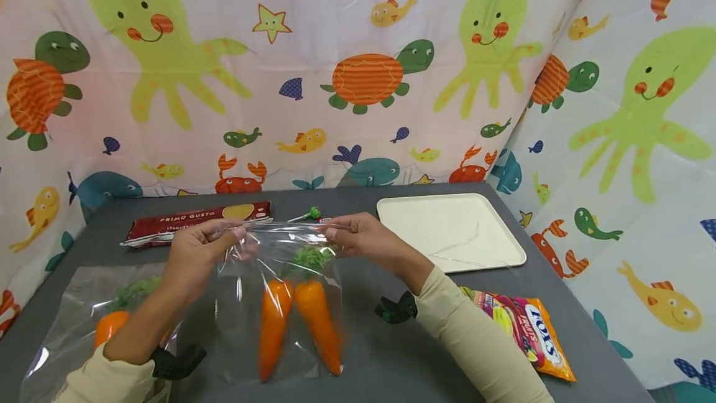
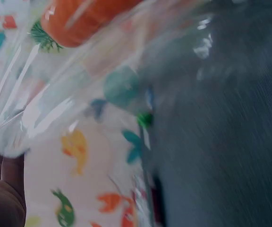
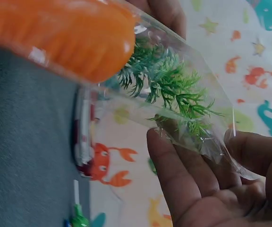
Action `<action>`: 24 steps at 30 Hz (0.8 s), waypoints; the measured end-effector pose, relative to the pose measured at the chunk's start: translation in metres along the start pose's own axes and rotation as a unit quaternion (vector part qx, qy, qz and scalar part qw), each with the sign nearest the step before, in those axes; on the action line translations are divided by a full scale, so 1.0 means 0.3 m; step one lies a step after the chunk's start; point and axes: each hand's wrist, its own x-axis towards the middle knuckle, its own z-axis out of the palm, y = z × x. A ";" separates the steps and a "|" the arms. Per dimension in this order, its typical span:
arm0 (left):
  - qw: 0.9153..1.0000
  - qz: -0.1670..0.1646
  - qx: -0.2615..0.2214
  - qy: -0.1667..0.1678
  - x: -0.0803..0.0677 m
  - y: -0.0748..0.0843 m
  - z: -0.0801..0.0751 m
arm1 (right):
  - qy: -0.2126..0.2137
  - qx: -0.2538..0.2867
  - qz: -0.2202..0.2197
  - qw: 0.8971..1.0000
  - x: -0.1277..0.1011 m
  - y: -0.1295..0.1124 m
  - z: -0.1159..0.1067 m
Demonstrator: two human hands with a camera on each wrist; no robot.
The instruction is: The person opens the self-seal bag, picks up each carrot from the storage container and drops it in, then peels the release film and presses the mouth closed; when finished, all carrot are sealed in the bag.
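Between both hands hangs a clear plastic bag [image 1: 237,322], upright over the table, with two orange carrots [image 1: 319,319] with green tops inside. My left hand [image 1: 196,254] pinches its upper left corner between thumb and fingers. At the upper right corner, my right hand [image 1: 371,242] pinches the film. In the right wrist view, the thumb and fingers of the right hand [image 3: 211,184] grip the bag's edge just beyond a feathery green top [image 3: 174,80]. The left wrist view shows only part of the left hand [image 2: 4,189] at the film's edge.
A second clear bag [image 1: 64,322] with carrots lies under the left forearm. Toward the back are a dark red snack packet [image 1: 196,224] and a green lollipop [image 1: 313,212]. An off-white tray [image 1: 447,222] and a colourful sweets bag [image 1: 531,331] lie at right. A patterned curtain [image 1: 313,36] stands behind.
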 end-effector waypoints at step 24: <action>0.940 -0.072 0.330 0.053 0.059 -0.292 -0.098 | 0.021 -0.099 0.158 0.982 0.242 0.205 0.054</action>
